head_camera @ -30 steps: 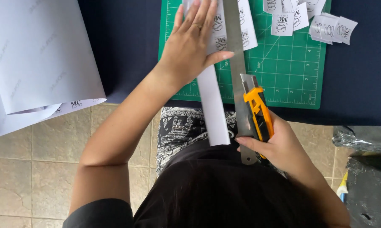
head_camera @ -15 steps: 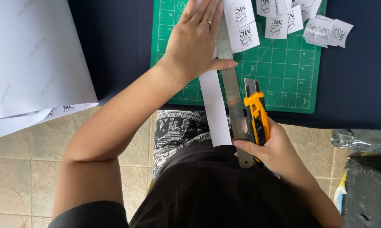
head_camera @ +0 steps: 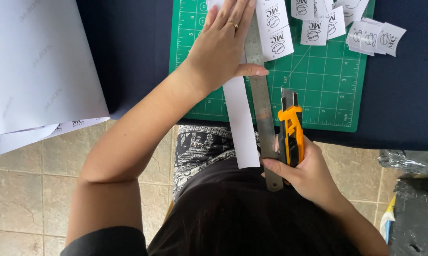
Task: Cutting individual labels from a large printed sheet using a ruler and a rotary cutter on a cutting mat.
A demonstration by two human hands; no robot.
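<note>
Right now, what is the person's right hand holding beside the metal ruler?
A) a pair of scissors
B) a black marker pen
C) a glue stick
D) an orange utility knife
D: the right hand grips an orange utility knife with its blade alongside the metal ruler, while the left hand presses flat on the paper strip over the green cutting mat.

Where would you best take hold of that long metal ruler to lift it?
Probably by the near end of the metal ruler, from the person's side: it juts off the green cutting mat and the table edge, while the left hand presses its far part flat.
</note>
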